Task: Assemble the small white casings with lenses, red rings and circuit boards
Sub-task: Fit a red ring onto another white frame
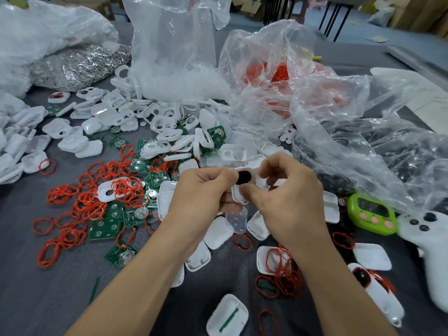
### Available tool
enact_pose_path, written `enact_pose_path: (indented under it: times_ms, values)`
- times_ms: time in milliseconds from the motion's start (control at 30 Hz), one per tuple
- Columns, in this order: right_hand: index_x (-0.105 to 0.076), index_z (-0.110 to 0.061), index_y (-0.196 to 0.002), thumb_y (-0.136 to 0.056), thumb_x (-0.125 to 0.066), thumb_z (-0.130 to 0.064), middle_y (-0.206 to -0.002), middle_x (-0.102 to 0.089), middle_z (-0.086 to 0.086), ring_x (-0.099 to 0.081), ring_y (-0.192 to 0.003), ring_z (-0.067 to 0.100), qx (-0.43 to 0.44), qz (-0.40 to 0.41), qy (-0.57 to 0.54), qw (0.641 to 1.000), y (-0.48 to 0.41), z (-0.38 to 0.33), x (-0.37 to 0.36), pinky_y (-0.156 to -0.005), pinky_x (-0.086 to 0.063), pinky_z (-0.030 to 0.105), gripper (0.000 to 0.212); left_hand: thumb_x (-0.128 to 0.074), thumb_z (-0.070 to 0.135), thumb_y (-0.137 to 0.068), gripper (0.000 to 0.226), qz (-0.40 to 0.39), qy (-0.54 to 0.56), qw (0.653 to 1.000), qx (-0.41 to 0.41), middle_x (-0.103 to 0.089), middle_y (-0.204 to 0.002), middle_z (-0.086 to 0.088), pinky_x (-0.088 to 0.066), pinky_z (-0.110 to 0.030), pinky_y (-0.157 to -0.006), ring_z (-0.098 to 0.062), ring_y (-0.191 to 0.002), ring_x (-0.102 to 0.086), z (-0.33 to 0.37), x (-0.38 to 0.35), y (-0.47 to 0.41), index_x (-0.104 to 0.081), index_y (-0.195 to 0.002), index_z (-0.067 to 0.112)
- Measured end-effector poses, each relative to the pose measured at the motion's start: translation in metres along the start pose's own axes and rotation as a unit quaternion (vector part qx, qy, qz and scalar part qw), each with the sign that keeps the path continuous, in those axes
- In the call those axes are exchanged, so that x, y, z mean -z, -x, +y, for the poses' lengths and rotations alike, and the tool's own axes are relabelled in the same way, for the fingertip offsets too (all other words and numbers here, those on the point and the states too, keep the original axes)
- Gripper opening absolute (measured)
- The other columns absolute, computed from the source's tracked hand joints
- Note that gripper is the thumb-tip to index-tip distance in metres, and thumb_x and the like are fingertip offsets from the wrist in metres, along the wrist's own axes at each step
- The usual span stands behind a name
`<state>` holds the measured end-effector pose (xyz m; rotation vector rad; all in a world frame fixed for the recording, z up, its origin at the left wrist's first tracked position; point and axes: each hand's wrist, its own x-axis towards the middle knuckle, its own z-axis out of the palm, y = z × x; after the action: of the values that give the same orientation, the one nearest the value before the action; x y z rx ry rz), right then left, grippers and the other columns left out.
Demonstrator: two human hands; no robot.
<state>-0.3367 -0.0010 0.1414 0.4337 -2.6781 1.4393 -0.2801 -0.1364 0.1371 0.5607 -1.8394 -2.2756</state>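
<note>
Left of the green timer (pixel 372 213), left hand (pixel 206 187) and right hand (pixel 286 197) pinch one white casing (pixel 237 194) bearing a dark lens (pixel 244 177). Red rings (pixel 89 202) and circuit boards (pixel 104 227) litter the desk (pixel 60 299)

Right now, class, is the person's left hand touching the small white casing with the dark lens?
Touching. In the head view the left hand pinches the white casing at its edge, with no gap.

Small-parts workshop: bulk plastic bags (pixel 174 44), cartons (pixel 424 13).

Head camera looks down, close over table (pixel 72 299).
</note>
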Motion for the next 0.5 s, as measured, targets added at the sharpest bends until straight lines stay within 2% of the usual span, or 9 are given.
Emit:
enact_pose_path:
  times_ms: [67,133,200,300,400,467,500]
  values:
    - [-0.058,-0.032,-0.086,-0.075,-0.088,-0.027,-0.069,-0.07,-0.008,-0.062,-0.057,0.005,-0.041,-0.055,-0.038,0.997,-0.002,-0.001,0.001,-0.051,-0.043,0.016,0.032,-0.064,0.013,-0.099,0.021,-0.001,-0.005,1.0,-0.013,-0.078,-0.079,-0.009,-0.064,-0.03,-0.064,-0.033,-0.075,-0.062,0.001,0.002,0.0,-0.084,-0.093,0.014]
    - [-0.065,-0.03,-0.086,-0.08,-0.085,-0.027,-0.066,-0.072,-0.01,-0.063,-0.053,0.004,-0.056,-0.09,-0.045,0.993,-0.004,0.0,0.0,-0.052,-0.044,0.02,0.02,-0.069,0.011,-0.094,0.017,-0.009,-0.044,0.998,-0.038,-0.079,-0.08,-0.005,-0.065,-0.037,-0.07,-0.027,-0.074,-0.067,0.001,0.003,-0.001,-0.085,-0.095,0.019]
    - [-0.072,-0.026,-0.08,-0.08,-0.085,-0.026,-0.064,-0.072,-0.009,-0.067,-0.057,0.006,-0.046,-0.071,-0.053,0.995,-0.004,0.002,-0.003,-0.055,-0.048,0.024,0.013,-0.071,0.004,-0.089,0.026,-0.009,-0.11,0.991,-0.076,-0.079,-0.08,-0.003,-0.063,-0.043,-0.073,-0.02,-0.072,-0.072,-0.002,0.003,-0.002,-0.084,-0.097,0.025]
    - [-0.072,-0.027,-0.077,-0.08,-0.084,-0.026,-0.065,-0.073,-0.013,-0.069,-0.059,0.004,-0.03,-0.036,-0.051,0.998,-0.004,0.004,-0.005,-0.057,-0.053,0.023,0.012,-0.069,0.001,-0.083,0.038,-0.009,-0.146,0.984,-0.103,-0.079,-0.075,-0.001,-0.059,-0.037,-0.063,-0.013,-0.061,-0.066,-0.003,0.001,-0.001,-0.082,-0.1,0.032]
    - [-0.075,-0.027,-0.079,-0.079,-0.083,-0.026,-0.065,-0.073,-0.01,-0.069,-0.059,0.008,-0.037,-0.061,-0.074,0.995,-0.005,0.009,-0.004,-0.056,-0.052,0.023,0.009,-0.065,0.008,-0.079,0.041,-0.009,-0.158,0.983,-0.095,-0.079,-0.075,-0.002,-0.06,-0.055,-0.069,-0.02,-0.064,-0.066,-0.004,0.002,-0.003,-0.081,-0.101,0.039]
    - [-0.078,-0.025,-0.081,-0.083,-0.082,-0.025,-0.065,-0.072,-0.006,-0.065,-0.056,0.011,-0.065,-0.097,-0.134,0.984,-0.006,0.009,-0.003,-0.055,-0.051,0.029,0.004,-0.067,0.006,-0.08,0.04,-0.001,-0.16,0.983,-0.09,-0.079,-0.076,-0.002,-0.062,-0.057,-0.073,-0.024,-0.068,-0.072,-0.005,0.003,-0.004,-0.082,-0.101,0.037]
    - [-0.08,-0.024,-0.081,-0.087,-0.08,-0.025,-0.063,-0.071,-0.005,-0.061,-0.054,0.01,-0.083,-0.108,-0.169,0.976,-0.007,0.008,-0.003,-0.053,-0.048,0.028,0.006,-0.068,0.003,-0.082,0.039,0.004,-0.156,0.984,-0.084,-0.079,-0.077,-0.003,-0.063,-0.056,-0.074,-0.026,-0.07,-0.075,-0.006,0.003,-0.004,-0.082,-0.101,0.034]
